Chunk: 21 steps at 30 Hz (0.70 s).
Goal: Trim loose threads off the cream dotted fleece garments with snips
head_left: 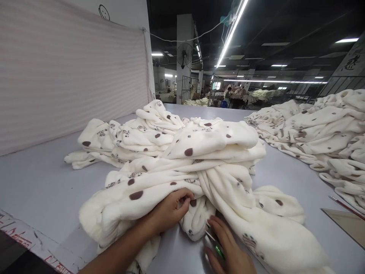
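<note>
A heap of cream fleece garments (176, 167) with brown spots and small printed figures lies in front of me. My left hand (178, 203) is closed at its near side, thumb and fingers pinching a fold of the fleece. Close by on the right, my right hand (229, 247) curls around a small green-handled tool (219, 251) with a thin, pale blade-like tip; the palm hides most of it. That tip is beside a bunched fleece end (195, 224) hanging between my hands. A long, sleeve-like fleece piece (273, 232) stretches to the right.
A second fleece pile (322, 129) covers the right side of the pale table (37, 182). A red pencil-like stick (346, 206) and a flat tan board (346, 228) lie at the right edge. A pinkish cloth sheet (71, 76) hangs at left. Someone (227, 94) sits far back.
</note>
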Available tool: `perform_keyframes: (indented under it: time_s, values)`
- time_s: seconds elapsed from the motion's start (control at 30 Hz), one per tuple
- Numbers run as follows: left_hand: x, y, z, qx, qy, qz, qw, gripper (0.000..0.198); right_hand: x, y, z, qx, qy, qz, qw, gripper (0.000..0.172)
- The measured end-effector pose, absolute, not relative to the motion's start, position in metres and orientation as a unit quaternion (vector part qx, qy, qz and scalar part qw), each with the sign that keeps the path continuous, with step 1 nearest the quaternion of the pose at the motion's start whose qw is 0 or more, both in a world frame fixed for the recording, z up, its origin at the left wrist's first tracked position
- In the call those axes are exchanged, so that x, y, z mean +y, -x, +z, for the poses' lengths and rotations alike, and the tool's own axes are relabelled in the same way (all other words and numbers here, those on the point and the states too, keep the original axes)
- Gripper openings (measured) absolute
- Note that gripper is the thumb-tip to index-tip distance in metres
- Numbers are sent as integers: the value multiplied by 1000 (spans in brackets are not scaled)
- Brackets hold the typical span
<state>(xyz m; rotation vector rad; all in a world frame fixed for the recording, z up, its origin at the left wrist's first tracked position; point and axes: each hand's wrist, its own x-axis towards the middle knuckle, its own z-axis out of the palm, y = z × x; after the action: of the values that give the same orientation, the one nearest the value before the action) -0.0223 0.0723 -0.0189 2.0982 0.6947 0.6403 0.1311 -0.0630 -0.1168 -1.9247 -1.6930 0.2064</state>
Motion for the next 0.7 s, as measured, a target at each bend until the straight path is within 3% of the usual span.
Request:
perform_keyframes:
  time_s: [0.2, 0.33, 0.47, 0.7]
  values:
    - [90, 24, -13, 276, -832, 303, 374, 18, -33, -146, -97, -641, 729, 44, 237, 44]
    - [110, 21, -6, 287, -819, 319, 381, 17, -51, -206, -69, -575, 776, 24, 259, 54]
    - [120, 11, -3, 296, -803, 331, 397, 17, -51, -239, -45, -536, 803, 13, 260, 43]
    - [123, -3, -23, 289, -799, 335, 408, 16, -53, -237, -79, -533, 808, 60, 243, 41]
